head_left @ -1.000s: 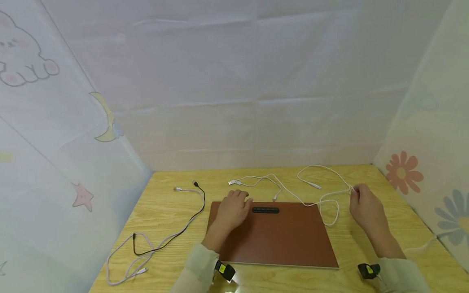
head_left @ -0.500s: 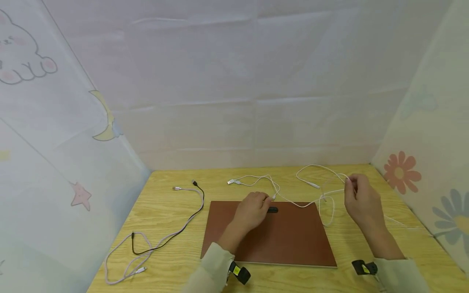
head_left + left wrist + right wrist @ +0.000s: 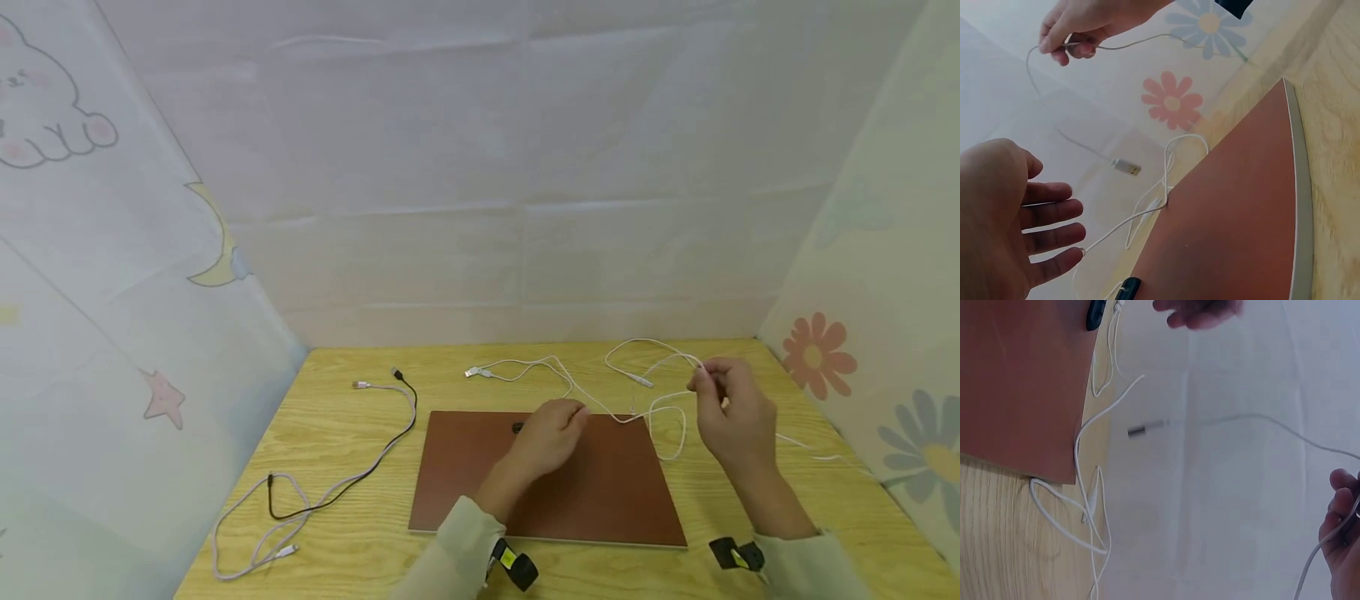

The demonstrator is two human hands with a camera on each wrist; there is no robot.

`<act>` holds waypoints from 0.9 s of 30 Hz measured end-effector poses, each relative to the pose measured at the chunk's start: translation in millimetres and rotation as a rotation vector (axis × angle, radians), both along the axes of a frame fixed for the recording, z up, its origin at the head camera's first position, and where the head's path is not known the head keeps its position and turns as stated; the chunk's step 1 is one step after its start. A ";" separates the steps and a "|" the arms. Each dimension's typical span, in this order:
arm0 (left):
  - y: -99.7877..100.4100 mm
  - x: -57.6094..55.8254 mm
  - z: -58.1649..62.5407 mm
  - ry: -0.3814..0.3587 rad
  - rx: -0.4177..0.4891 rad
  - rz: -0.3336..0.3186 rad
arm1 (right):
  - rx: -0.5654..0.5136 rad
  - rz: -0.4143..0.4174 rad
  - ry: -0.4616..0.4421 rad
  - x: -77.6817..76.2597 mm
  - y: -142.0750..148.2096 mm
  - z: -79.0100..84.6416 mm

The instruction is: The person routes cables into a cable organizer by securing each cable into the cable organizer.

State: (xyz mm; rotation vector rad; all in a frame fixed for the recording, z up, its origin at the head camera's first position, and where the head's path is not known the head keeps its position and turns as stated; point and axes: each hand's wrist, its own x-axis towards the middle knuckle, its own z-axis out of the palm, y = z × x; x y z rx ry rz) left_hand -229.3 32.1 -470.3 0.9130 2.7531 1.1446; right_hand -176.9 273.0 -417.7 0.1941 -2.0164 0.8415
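My right hand point(image 3: 738, 412) is raised above the table at the right and pinches a white USB cable point(image 3: 1044, 100). The cable's USB plug point(image 3: 1126, 167) dangles free, blurred in the right wrist view. My left hand point(image 3: 550, 437) hovers above a brown board point(image 3: 600, 492), its fingers point(image 3: 1054, 215) loosely extended and holding nothing. Mostly hidden behind it in the head view is a black cable clip strip point(image 3: 1127, 289) on the board's far edge. Behind the board lies another white cable point(image 3: 517, 362), whose far plug end the left hand partly covers.
A lilac cable point(image 3: 219, 533) and a black cable point(image 3: 330, 502) lie entwined on the wooden table point(image 3: 360, 550) at the left. Looped white cable point(image 3: 678, 433) lies by the board's right corner. Printed cloth walls point(image 3: 420, 250) enclose the back and sides.
My left hand has moved right across the board, covering most of the clip strip. The right hand has lifted the white USB cable and shifted slightly left, so its plug now hangs.
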 end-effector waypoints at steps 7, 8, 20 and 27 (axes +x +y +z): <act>9.8 6.6 -1.8 -0.093 0.075 -0.017 | 0.050 0.064 0.045 0.5 -10.8 -0.2; 11.1 6.7 -1.8 -0.106 0.080 -0.022 | 0.059 0.072 0.050 0.9 -12.7 0.5; 24.7 3.8 -10.1 -0.150 0.190 0.004 | 0.099 0.164 0.028 8.3 -29.5 1.9; 17.3 0.5 -15.8 -0.282 0.343 0.042 | 0.118 0.215 0.010 17.3 -34.1 0.8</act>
